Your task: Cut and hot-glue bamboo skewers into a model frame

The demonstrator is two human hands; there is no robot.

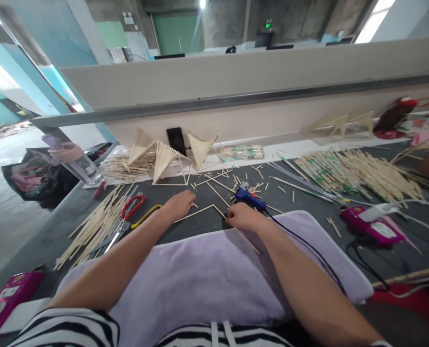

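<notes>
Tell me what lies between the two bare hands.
The head view shows two thin pale wooden sticks, meeting at an angle on the dark grey tabletop, between left hand and right hand.

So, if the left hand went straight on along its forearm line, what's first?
Probably the loose sticks scattered on the dark tabletop, just beyond the left hand. Depth is unclear from this one view, so it might pass above them.

Pink-topped bottle (71, 157); black phone (175, 139)
</notes>
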